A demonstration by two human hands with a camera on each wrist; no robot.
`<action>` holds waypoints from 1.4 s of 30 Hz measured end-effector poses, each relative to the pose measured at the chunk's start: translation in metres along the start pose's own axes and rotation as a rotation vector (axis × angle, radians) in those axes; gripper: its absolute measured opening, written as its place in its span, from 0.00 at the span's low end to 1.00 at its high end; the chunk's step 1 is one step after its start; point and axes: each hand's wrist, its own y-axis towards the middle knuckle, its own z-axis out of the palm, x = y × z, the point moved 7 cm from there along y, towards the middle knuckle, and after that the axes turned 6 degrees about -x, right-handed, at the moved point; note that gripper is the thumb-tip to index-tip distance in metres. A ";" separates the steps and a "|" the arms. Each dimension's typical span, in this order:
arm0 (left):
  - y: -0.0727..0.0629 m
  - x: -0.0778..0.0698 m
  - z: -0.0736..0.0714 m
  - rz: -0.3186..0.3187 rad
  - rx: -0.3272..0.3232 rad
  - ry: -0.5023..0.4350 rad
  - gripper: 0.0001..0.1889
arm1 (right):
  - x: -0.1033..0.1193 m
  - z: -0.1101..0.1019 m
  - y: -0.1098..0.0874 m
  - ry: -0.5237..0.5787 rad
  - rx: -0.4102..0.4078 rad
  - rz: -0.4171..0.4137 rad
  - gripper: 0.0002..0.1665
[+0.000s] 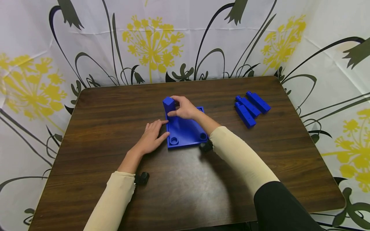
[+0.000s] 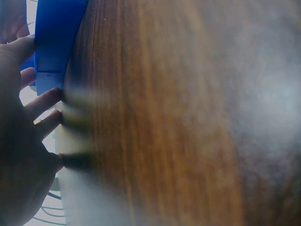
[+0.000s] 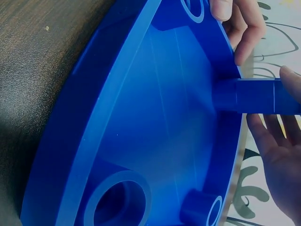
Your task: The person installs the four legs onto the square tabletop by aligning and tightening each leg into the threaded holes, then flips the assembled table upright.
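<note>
On the table lies a blue square tray-like base (image 1: pixel 186 130) with a raised rim and round sockets at its corners. A blue square post (image 1: pixel 169 105) stands upright at the base's far left corner; in the right wrist view its lower end meets the socket there. My right hand (image 1: pixel 185 108) holds this post between thumb and fingers. My left hand (image 1: pixel 151 137) rests at the base's left side, fingers spread, with thumb and forefinger against the rim. An open round socket (image 3: pixel 117 202) shows large in the right wrist view.
Three more blue posts (image 1: pixel 245 115) with round pegs on their ends lie side by side at the right of the brown table (image 1: pixel 115 106). Patterned cloth (image 1: pixel 95 41) hangs behind the table and along its sides.
</note>
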 end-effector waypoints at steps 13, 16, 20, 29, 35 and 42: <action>-0.001 0.000 0.000 -0.006 0.000 -0.003 0.30 | -0.003 -0.001 0.001 -0.059 -0.121 0.042 0.32; -0.001 0.000 0.000 -0.006 0.001 0.000 0.30 | -0.003 -0.001 0.001 -0.076 -0.148 0.053 0.29; -0.001 0.001 0.000 -0.006 0.002 0.004 0.30 | -0.003 -0.001 0.001 -0.099 -0.177 0.067 0.27; 0.000 0.001 0.001 -0.001 0.011 -0.001 0.31 | -0.002 -0.001 0.000 -0.138 -0.222 0.075 0.27; 0.001 0.002 0.001 0.000 0.016 0.000 0.32 | -0.002 0.000 0.000 -0.172 -0.233 0.073 0.29; 0.001 0.003 0.002 -0.015 0.022 0.013 0.32 | -0.002 -0.001 -0.003 -0.195 -0.257 0.089 0.28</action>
